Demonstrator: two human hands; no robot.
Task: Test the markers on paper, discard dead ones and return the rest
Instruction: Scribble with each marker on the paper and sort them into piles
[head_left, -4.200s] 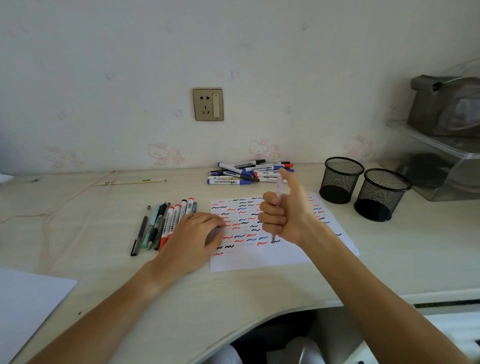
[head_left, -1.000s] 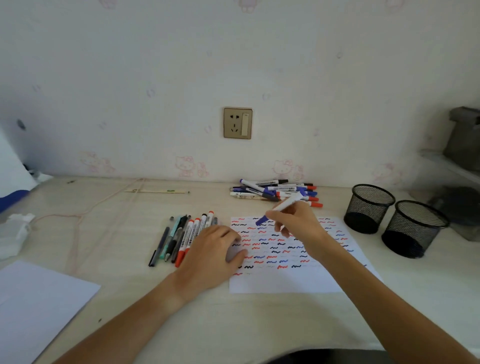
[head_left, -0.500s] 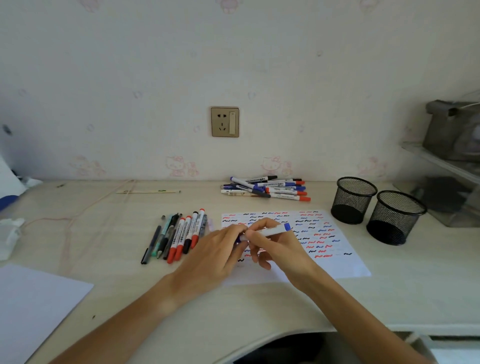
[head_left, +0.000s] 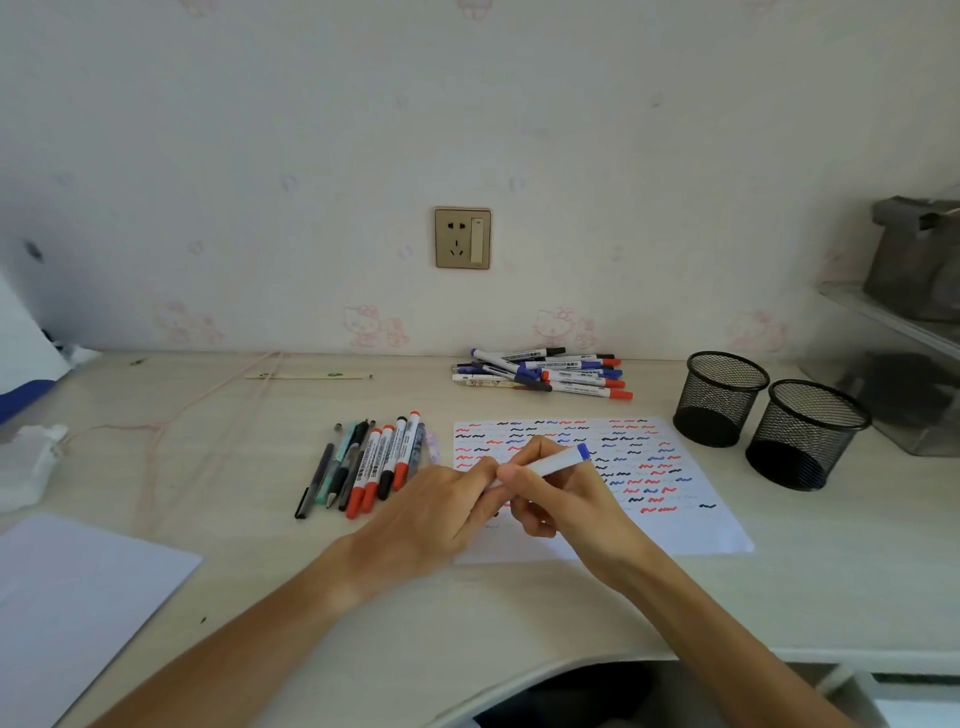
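Note:
A white marker with a blue end (head_left: 556, 461) is held over the test paper (head_left: 675, 519), which is covered in red, blue and black squiggles. My right hand (head_left: 561, 499) grips its barrel. My left hand (head_left: 441, 512) pinches the marker's near end, where the cap is hidden by my fingers. A pile of markers (head_left: 550, 375) lies at the back by the wall. A row of pens and markers (head_left: 371, 467) lies left of the paper.
Two black mesh cups (head_left: 719, 397) (head_left: 802, 434) stand right of the paper. A clear shelf unit (head_left: 893, 332) is at the far right. A blank sheet (head_left: 67, 608) lies front left, with a crumpled tissue (head_left: 26, 462) and a thin cord (head_left: 171, 426) behind it.
My right hand picked a blue marker from the back pile and brought it over the paper. My left hand left the desk and took hold of the marker's near end.

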